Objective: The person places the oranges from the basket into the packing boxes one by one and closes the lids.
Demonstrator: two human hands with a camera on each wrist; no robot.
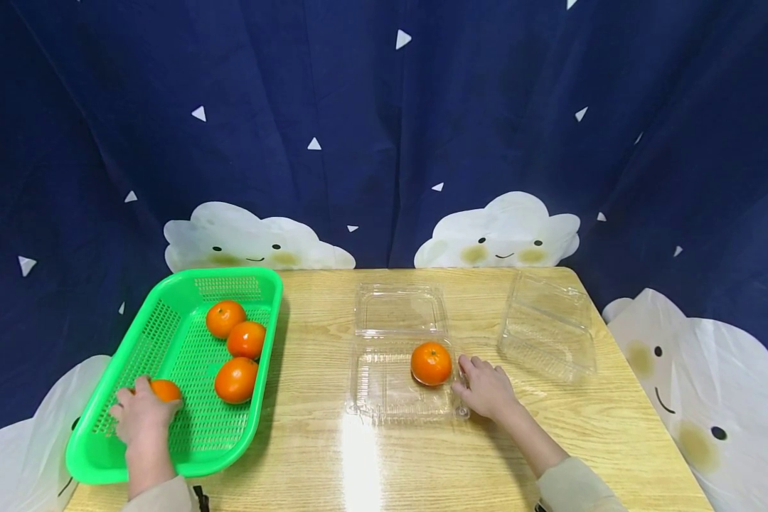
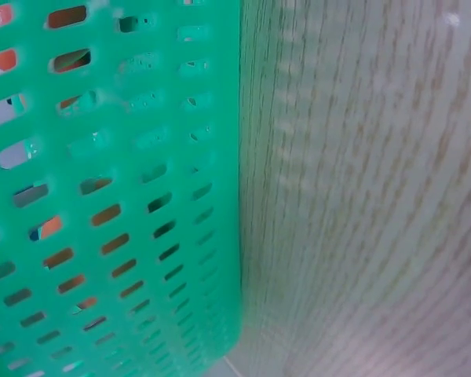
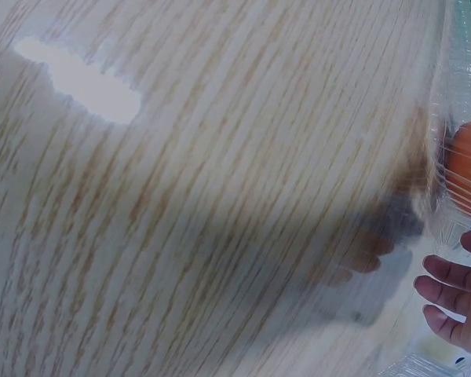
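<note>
My left hand (image 1: 144, 419) is inside a green plastic basket (image 1: 83, 444), its fingers and thumb around a mandarin (image 1: 166, 390) partly covered by the hand. Several more mandarins (image 1: 236, 380) lie along the basket's right side. The left wrist view shows only the perforated basket wall (image 2: 133, 188) and wood, not the hand. One mandarin (image 1: 432, 363) sits in the right part of an opened clear plastic clamshell box (image 1: 384, 384). Beside that box's right edge is my right hand (image 1: 486, 390), fingers spread and slightly bent, gripping nothing. Whether its fingertips touch the rim I cannot tell.
A second clear clamshell box (image 1: 546, 331) stands with its lid raised at the right of the wooden table (image 1: 313, 455). Behind the table hangs a dark blue curtain (image 1: 358, 85) with white triangles and smiling clouds.
</note>
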